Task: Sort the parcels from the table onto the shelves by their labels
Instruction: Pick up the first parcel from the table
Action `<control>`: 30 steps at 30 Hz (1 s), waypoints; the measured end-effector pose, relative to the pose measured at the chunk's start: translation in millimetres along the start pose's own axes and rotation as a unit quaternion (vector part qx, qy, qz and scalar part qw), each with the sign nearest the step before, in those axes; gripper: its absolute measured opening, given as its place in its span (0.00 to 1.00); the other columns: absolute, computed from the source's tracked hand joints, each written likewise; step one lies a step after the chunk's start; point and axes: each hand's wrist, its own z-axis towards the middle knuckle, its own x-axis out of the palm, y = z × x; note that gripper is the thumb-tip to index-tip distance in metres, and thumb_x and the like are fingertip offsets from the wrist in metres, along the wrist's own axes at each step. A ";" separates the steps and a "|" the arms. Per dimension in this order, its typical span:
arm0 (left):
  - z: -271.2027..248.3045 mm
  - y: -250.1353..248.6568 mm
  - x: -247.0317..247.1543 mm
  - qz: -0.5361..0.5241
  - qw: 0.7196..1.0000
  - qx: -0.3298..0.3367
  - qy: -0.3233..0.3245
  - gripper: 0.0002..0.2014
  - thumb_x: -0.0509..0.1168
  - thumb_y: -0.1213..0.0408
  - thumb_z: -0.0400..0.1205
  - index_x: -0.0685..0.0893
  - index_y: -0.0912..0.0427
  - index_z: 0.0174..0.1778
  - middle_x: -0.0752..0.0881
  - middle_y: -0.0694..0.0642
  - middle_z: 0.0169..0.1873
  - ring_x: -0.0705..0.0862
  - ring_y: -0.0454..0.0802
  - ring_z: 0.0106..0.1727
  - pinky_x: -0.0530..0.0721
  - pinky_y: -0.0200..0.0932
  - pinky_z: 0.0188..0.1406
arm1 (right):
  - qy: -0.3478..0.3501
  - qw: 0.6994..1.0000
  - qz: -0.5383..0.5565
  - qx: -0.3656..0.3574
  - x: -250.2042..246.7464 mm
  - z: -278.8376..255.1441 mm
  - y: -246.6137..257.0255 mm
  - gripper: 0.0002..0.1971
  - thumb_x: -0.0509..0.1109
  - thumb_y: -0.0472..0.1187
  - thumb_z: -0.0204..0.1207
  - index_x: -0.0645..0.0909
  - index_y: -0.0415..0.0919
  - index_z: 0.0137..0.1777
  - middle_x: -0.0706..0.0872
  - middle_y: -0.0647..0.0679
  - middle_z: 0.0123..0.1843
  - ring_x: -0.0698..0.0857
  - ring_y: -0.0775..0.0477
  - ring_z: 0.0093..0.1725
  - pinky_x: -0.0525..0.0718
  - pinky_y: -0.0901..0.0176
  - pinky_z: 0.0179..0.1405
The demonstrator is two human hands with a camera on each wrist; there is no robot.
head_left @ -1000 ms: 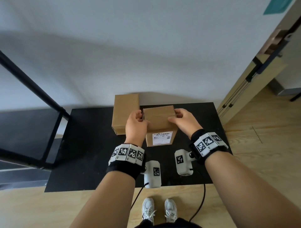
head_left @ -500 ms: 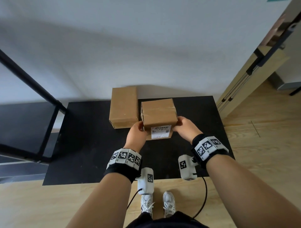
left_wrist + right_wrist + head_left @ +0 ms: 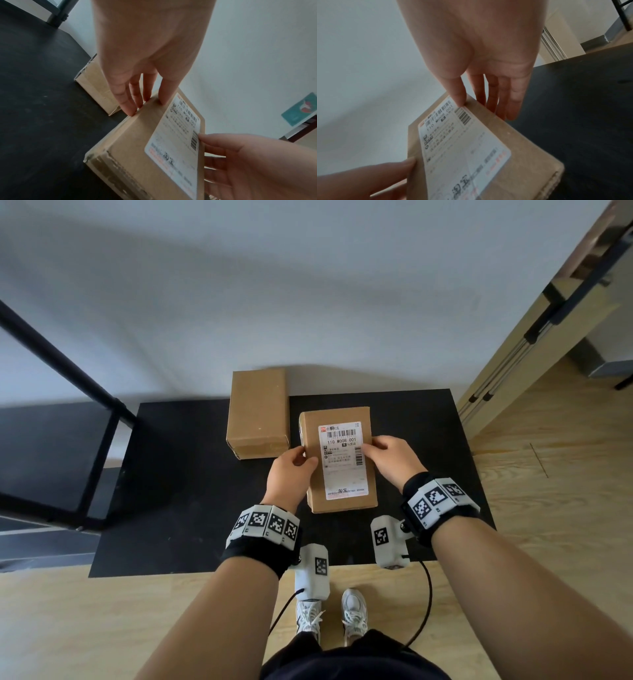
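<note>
wrists: black bands (image 3: 255, 556) with white fiducial-tag blocks (image 3: 435, 499) | white tagged camera pods (image 3: 312, 573), black cables | white sneakers (image 3: 354, 616) | dark garment, probably shorts

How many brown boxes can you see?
2. One labelled box is held by the left hand and right hand; one plain box lies on the table.
</note>
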 end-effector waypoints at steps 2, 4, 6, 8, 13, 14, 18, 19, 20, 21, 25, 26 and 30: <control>-0.7 6.3 1.9 0.016 1.000 -0.010 0.015 0.24 0.65 0.65 0.87 0.77 0.59 0.81 0.85 0.56 0.72 0.84 0.54 0.71 0.84 0.50 0.69 | 0.011 1.000 -0.022 0.012 5.2 -0.1 -3.7 0.23 0.65 0.47 0.84 0.76 0.41 0.77 0.83 0.44 0.73 0.83 0.44 0.70 0.78 0.55 0.61; -0.1 12.7 4.5 0.029 0.999 -0.014 0.036 0.22 0.63 0.68 0.88 0.79 0.58 0.80 0.86 0.55 0.71 0.85 0.50 0.67 0.84 0.41 0.57 | 0.020 0.999 -0.036 0.020 10.2 0.0 -7.9 0.24 0.65 0.44 0.85 0.73 0.42 0.79 0.81 0.44 0.75 0.82 0.44 0.71 0.78 0.55 0.61; -1.5 15.7 6.4 0.034 0.998 -0.018 0.050 0.22 0.62 0.70 0.88 0.78 0.57 0.80 0.85 0.54 0.71 0.83 0.47 0.63 0.81 0.38 0.51 | 0.026 0.998 -0.043 0.027 13.9 0.2 -12.5 0.26 0.66 0.43 0.84 0.70 0.42 0.82 0.79 0.44 0.77 0.80 0.44 0.73 0.79 0.52 0.65; -0.4 18.4 7.2 0.028 0.998 -0.022 0.046 0.24 0.62 0.70 0.89 0.75 0.57 0.83 0.84 0.54 0.72 0.83 0.47 0.64 0.80 0.40 0.55 | 0.026 0.998 -0.042 0.029 15.2 1.8 -16.6 0.27 0.66 0.43 0.84 0.68 0.43 0.83 0.79 0.44 0.77 0.80 0.44 0.73 0.80 0.50 0.68; -1.0 19.7 8.6 0.031 0.996 -0.078 0.038 0.31 0.62 0.59 0.90 0.62 0.58 0.89 0.72 0.57 0.84 0.73 0.55 0.83 0.74 0.48 0.75 | 0.031 0.997 -0.038 0.051 15.2 2.0 -19.5 0.28 0.64 0.47 0.85 0.68 0.40 0.83 0.78 0.43 0.79 0.79 0.43 0.75 0.78 0.50 0.69; -1.0 20.0 9.8 0.035 0.994 -0.088 0.052 0.31 0.61 0.57 0.90 0.61 0.59 0.89 0.72 0.57 0.85 0.73 0.56 0.83 0.74 0.48 0.75 | 0.040 0.997 -0.036 0.059 15.7 1.7 -20.1 0.27 0.63 0.48 0.86 0.69 0.39 0.82 0.79 0.43 0.78 0.80 0.43 0.74 0.78 0.51 0.68; -0.5 18.0 12.6 0.017 0.990 -0.096 0.105 0.23 0.59 0.57 0.91 0.75 0.60 0.82 0.84 0.56 0.73 0.83 0.51 0.64 0.81 0.44 0.63 | 0.075 0.995 -0.010 0.071 16.9 -3.3 -20.4 0.23 0.61 0.49 0.86 0.74 0.40 0.78 0.83 0.43 0.73 0.83 0.44 0.70 0.79 0.57 0.57; -0.3 16.6 11.5 0.006 0.990 -0.093 0.104 0.22 0.59 0.58 0.90 0.76 0.59 0.81 0.85 0.56 0.72 0.84 0.51 0.64 0.83 0.47 0.67 | 0.070 0.995 0.001 0.064 16.0 -4.4 -19.8 0.23 0.61 0.48 0.86 0.74 0.40 0.78 0.83 0.43 0.74 0.83 0.44 0.70 0.78 0.58 0.57; 0.8 15.2 9.7 -0.005 0.991 -0.087 0.098 0.22 0.61 0.58 0.90 0.77 0.58 0.81 0.86 0.56 0.71 0.85 0.52 0.66 0.83 0.51 0.71 | 0.062 0.996 0.010 0.055 14.4 -5.5 -18.6 0.23 0.61 0.48 0.86 0.74 0.40 0.78 0.83 0.44 0.74 0.82 0.44 0.70 0.78 0.58 0.57; 1.8 13.1 7.0 -0.018 0.992 -0.083 0.090 0.23 0.62 0.58 0.89 0.77 0.58 0.81 0.86 0.55 0.70 0.85 0.52 0.68 0.83 0.53 0.73 | 0.052 0.997 0.019 0.046 11.9 -6.7 -16.2 0.23 0.61 0.48 0.86 0.74 0.40 0.78 0.83 0.44 0.74 0.83 0.44 0.70 0.78 0.58 0.57; -0.7 -8.7 -8.1 -0.052 0.996 -0.035 0.066 0.27 0.67 0.57 0.86 0.75 0.56 0.82 0.85 0.53 0.73 0.84 0.53 0.71 0.82 0.56 0.75 | 0.018 0.998 0.058 0.004 -2.4 -13.1 1.8 0.23 0.63 0.50 0.85 0.74 0.43 0.78 0.84 0.45 0.71 0.83 0.50 0.61 0.79 0.58 0.54; -2.6 -17.6 -13.2 -0.052 0.997 -0.018 0.062 0.28 0.68 0.57 0.86 0.74 0.56 0.83 0.84 0.52 0.73 0.84 0.53 0.71 0.81 0.57 0.75 | 0.009 0.998 0.067 -0.009 -7.8 -15.4 9.4 0.24 0.63 0.50 0.85 0.73 0.43 0.78 0.84 0.46 0.71 0.84 0.50 0.62 0.80 0.58 0.54; -12.7 -49.9 -35.2 -0.072 0.995 0.057 0.036 0.30 0.71 0.56 0.84 0.75 0.55 0.83 0.87 0.52 0.71 0.85 0.51 0.70 0.83 0.56 0.73 | -0.026 0.990 0.115 -0.076 -29.4 -30.5 41.4 0.23 0.64 0.50 0.85 0.74 0.43 0.77 0.86 0.47 0.68 0.86 0.50 0.62 0.82 0.61 0.51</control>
